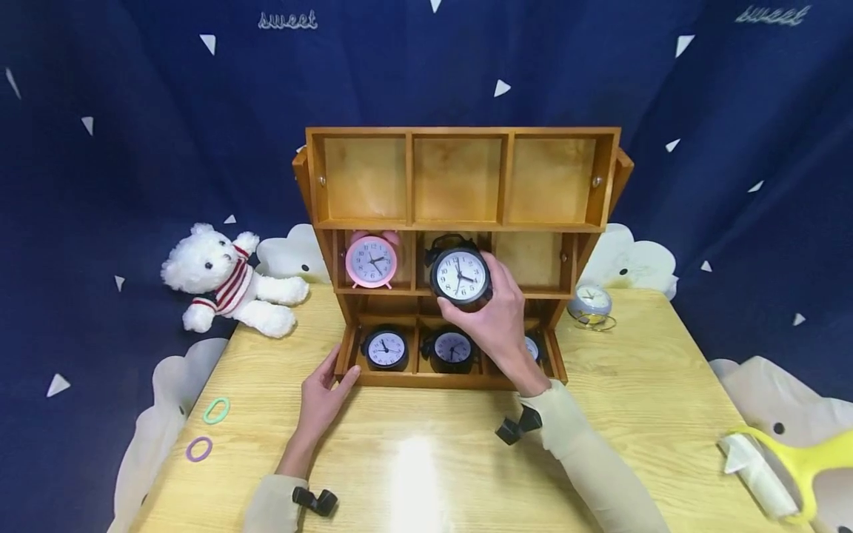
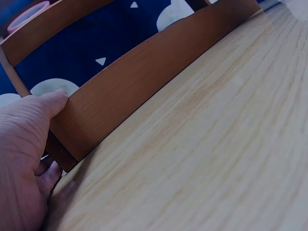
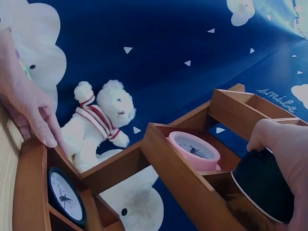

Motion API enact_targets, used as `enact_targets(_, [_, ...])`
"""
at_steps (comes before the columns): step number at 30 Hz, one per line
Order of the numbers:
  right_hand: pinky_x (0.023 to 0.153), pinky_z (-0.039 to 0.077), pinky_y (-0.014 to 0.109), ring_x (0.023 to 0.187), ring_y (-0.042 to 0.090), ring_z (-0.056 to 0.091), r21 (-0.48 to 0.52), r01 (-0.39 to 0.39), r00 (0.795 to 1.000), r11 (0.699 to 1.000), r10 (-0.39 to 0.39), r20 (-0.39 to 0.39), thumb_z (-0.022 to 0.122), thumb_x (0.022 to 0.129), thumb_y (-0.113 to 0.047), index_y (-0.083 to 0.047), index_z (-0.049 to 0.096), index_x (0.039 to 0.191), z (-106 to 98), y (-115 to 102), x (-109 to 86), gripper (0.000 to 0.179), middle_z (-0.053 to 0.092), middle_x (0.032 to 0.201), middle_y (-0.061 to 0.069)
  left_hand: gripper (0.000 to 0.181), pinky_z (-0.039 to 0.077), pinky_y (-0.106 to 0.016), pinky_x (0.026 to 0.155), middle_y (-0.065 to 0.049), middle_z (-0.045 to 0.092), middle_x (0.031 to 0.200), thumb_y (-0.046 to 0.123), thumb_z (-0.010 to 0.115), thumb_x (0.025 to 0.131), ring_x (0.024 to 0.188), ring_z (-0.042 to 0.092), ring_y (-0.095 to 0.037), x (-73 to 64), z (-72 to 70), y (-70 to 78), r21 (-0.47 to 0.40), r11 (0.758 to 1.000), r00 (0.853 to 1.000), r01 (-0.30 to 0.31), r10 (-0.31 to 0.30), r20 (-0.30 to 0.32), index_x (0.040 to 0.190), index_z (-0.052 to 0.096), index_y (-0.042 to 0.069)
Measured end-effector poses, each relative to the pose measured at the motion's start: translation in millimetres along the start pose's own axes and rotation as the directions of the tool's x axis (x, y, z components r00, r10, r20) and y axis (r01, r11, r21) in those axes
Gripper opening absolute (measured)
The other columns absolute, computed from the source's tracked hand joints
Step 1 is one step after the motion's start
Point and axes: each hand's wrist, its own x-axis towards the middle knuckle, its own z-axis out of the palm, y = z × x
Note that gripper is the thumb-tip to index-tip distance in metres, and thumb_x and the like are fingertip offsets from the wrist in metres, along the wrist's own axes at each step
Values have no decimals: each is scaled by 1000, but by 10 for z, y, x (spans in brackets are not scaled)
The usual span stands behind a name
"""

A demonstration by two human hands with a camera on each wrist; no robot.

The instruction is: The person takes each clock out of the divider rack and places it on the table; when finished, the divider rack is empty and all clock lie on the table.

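Observation:
My right hand (image 1: 496,311) grips a black alarm clock (image 1: 460,275), its white dial facing me, at the middle compartment of the middle tier. A three-tier wooden shelf (image 1: 463,226) stands on the table. At its lower left corner my left hand (image 1: 323,396) holds the bottom tier, thumb on the front board (image 2: 110,91) and fingers round the side. A pink twin-bell clock (image 1: 372,260) sits in the middle tier's left compartment. Below, black clocks lie in the bottom tier's left (image 1: 386,349) and middle (image 1: 453,351) compartments; the right one's clock (image 1: 532,346) is partly hidden behind my right wrist.
Right of the shelf stands a grey clock (image 1: 591,300). A white teddy bear (image 1: 233,277) in a striped top leans at the left. Green (image 1: 216,410) and purple (image 1: 198,448) rings lie on the table's left; a yellow-handled item (image 1: 806,459) is at the far right.

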Motion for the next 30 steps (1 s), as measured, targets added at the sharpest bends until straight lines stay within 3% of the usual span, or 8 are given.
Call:
enact_targets(4, [91,59,50,115,30,64,5,2,1000,1000,-2,1,95,68,-35,-6,58,143,-97,31,-57,88,66,131,14,64,45,-19,107,-20,54,152,12,80,94,136,54,-33,-25,22,-26,-24,1000,1000,8,-8,6,152,53,3])
enact_targets(11, [91,57,49,114,31,64,-8,8,1000,1000,-8,-21,95,66,-35,-4,60,140,-324,142,-54,88,68,127,15,66,45,-25,109,-16,53,154,20,80,95,137,54,-29,-16,38,-12,-21,1000,1000,18,-18,11,153,53,7])
enact_targets(17, [89,53,46,112,33,65,-23,11,998,1000,-12,-61,95,65,-35,-3,61,141,-515,226,-59,88,70,125,17,64,45,-20,106,-21,53,151,13,79,95,136,54,-34,-9,34,13,-33,999,1000,9,-9,5,152,52,2])
enact_targets(22, [91,49,33,114,34,64,-19,12,996,1000,-13,-87,95,64,-30,-2,62,140,-666,311,-78,87,69,127,18,64,45,-24,108,-22,53,151,12,79,95,137,54,-36,-10,33,8,-36,999,1000,7,-7,7,152,52,1])
enact_targets(27, [89,45,14,114,31,63,-20,-43,997,999,41,-71,97,63,-24,-3,62,141,-814,381,-130,88,69,130,18,64,44,-20,108,-19,54,152,15,79,95,137,54,-31,-16,22,11,-30,999,999,31,-31,15,153,53,5])
enact_targets(30, [84,46,9,110,27,62,-16,-75,995,997,74,-62,97,64,-19,-2,61,142,-883,418,-152,87,68,130,18,63,44,-22,109,-20,53,153,14,78,96,138,53,-32,-1,14,14,-37,999,1000,17,-17,23,153,52,4])
